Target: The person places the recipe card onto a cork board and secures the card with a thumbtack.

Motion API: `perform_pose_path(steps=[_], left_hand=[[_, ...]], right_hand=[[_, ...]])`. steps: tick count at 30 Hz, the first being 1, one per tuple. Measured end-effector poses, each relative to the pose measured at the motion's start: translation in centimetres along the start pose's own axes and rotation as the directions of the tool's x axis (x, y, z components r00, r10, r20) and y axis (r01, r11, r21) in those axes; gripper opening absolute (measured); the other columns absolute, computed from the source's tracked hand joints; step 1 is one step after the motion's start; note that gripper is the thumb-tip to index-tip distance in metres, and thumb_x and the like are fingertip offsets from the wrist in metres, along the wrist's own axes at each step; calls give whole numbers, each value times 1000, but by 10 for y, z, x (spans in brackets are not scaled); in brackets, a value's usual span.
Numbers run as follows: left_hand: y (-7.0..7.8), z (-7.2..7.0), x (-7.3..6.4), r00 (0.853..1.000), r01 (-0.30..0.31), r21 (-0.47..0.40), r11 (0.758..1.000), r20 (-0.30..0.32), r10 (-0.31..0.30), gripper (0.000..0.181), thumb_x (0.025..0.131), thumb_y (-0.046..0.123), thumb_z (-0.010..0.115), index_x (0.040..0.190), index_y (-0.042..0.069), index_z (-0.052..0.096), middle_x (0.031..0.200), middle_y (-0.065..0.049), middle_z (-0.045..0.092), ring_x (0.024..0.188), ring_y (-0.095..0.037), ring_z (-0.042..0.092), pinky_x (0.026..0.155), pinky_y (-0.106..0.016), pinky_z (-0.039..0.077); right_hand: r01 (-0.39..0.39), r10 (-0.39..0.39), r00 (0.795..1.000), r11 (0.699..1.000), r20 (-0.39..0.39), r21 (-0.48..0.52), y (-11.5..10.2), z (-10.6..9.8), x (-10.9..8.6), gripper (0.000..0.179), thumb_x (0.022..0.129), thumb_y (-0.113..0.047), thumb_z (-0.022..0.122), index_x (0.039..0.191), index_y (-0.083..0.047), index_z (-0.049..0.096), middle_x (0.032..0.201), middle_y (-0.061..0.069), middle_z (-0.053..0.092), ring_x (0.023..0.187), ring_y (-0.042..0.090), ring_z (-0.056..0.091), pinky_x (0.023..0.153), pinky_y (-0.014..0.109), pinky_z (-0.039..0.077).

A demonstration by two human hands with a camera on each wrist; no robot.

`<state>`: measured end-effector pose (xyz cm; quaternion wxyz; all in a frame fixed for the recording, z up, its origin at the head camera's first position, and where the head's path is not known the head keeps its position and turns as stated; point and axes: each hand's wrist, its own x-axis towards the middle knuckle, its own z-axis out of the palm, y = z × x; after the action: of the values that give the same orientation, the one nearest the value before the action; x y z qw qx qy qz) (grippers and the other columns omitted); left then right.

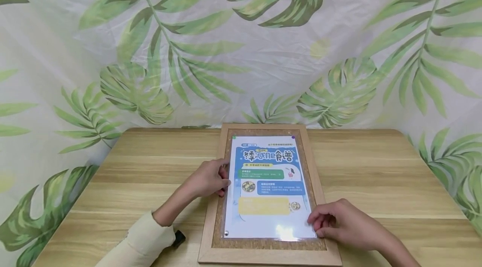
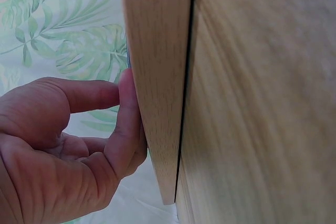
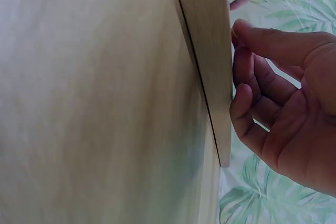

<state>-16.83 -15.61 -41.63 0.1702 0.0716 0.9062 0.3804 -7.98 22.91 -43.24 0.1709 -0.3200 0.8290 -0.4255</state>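
A printed sheet [image 1: 269,225] with blue, green and yellow panels lies on a wood-framed cork board [image 1: 263,256]. A green pin [image 1: 234,137] and a purple pin [image 1: 293,137] sit at its top corners, a silver pin [image 1: 226,233] at its lower left. My left hand [image 1: 211,178] rests at the sheet's left edge, fingers loosely bent, thumb close to the index finger in the left wrist view. At the lower right corner, my right hand [image 1: 340,223] pinches a tiny golden-looking pin [image 3: 233,34], mostly hidden between thumb and index finger.
The board lies on a wooden table [image 1: 376,166], its far end near the leaf-patterned cloth [image 1: 271,49] behind. A small black object [image 1: 179,239] shows beside my left sleeve [image 1: 147,237].
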Motion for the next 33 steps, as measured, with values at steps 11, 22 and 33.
perform_pose_path(steps=[11,22,33], left_hand=[[-1,0,1,1000,6,8,1000,5,-6,64,96,-3,75,154,-5,50,90,-10,63,62,-18,67,55,-26,55],[-1,0,1,1000,7,0,1000,7,-7,62,96,-3,74,154,-5,50,91,-10,63,63,-17,67,55,-27,56],[-2,0,1,1000,-7,-2,1000,5,7,60,96,-4,74,152,-5,52,90,-10,63,62,-17,67,54,-26,55]], right_hand=[[-52,52,999,999,-4,-3,-8,6,4,10,97,-15,80,106,-17,77,89,-14,73,81,-4,66,69,22,59],[-51,51,999,999,-10,-18,-8,9,4,10,97,-11,79,105,-16,77,88,-14,73,80,-5,65,69,21,59],[-59,59,998,998,-4,-11,-7,10,3,10,96,-13,80,106,-16,77,87,-14,73,79,-5,65,68,21,58]])
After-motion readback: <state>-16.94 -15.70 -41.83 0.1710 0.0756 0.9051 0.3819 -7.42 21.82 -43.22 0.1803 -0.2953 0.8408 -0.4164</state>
